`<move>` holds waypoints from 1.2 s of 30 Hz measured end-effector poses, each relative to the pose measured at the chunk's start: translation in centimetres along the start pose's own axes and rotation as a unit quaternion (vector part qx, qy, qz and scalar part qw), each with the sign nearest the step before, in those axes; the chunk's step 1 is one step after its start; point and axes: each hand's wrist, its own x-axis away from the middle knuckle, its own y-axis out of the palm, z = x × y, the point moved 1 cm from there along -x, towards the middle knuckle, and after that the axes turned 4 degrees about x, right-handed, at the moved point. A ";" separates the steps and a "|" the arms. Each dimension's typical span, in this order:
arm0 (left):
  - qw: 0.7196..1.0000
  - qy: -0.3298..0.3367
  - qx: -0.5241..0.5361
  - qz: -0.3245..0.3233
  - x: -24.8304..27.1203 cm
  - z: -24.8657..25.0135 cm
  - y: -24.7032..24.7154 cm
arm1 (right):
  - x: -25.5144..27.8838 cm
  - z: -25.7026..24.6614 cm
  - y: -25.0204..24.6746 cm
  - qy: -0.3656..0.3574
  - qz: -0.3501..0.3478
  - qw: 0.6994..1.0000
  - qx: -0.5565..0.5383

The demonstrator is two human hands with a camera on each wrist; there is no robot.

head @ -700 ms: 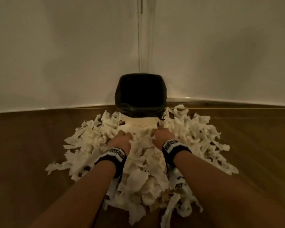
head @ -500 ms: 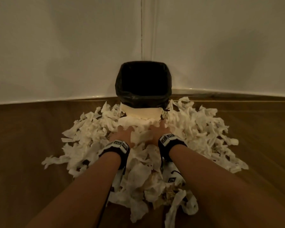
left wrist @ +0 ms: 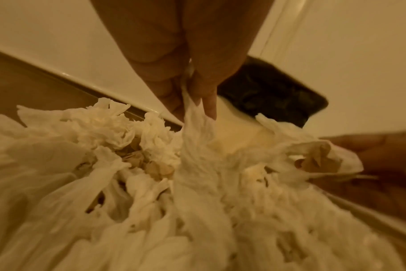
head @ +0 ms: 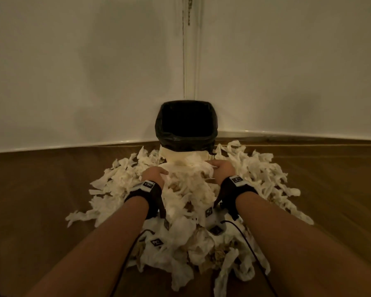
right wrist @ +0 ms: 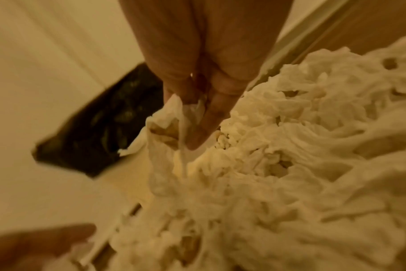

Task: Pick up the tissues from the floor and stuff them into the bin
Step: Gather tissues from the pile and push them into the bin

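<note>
with both arms reaching into the heap, the left hand [head: 154, 173] sits on the left flank of a raised clump of tissues [head: 189, 185], fingers bunched narrow and pinching a strip, seen clearly in the left wrist view [left wrist: 192, 113]. likely the pinch is there to anchor that side while the load is gathered. loose tissues spread over the wooden floor [head: 41, 189] all round, touching the base of the bin [head: 186, 125], which stands in the wall corner, black liner open and apparently empty inside, probably so stuffing needs only a short lift forward. right hand [head: 222, 169] mirrors on the right flank, fingertips close together, nipping a thin shred [right wrist: 183, 132]. clump is squeezed between both hands, not yet over the bin.
</note>
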 end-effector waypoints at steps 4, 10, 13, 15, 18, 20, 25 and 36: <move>0.993 0.015 0.106 0.047 2.9 1.7 -2.2 | 2.7 -2.2 -1.0 0.052 0.008 0.969 -0.240; 0.984 0.026 0.148 0.099 6.8 4.2 -6.7 | 7.5 -7.2 -3.1 0.088 -0.060 0.926 -0.362; 0.984 0.035 0.130 0.113 8.4 5.4 -8.6 | 10.2 -9.4 -4.2 0.061 -0.067 0.905 -0.415; 0.985 0.037 0.119 0.120 9.6 6.3 -9.8 | 11.8 -10.9 -4.7 0.039 -0.072 0.890 -0.449; 0.985 0.038 0.115 0.124 11.4 7.9 -11.6 | 14.6 -12.6 -5.3 0.004 -0.073 0.881 -0.467; 0.986 0.035 0.113 0.121 12.4 9.0 -12.6 | 15.8 -13.2 -5.9 -0.023 -0.071 0.893 -0.443; 0.978 0.039 0.200 0.053 13.8 10.5 -14.1 | 17.6 -14.2 -7.0 -0.098 -0.072 0.955 -0.270; 0.925 0.075 0.365 0.071 14.2 11.7 -13.7 | 17.0 -15.9 -7.3 -0.192 0.035 0.924 -0.328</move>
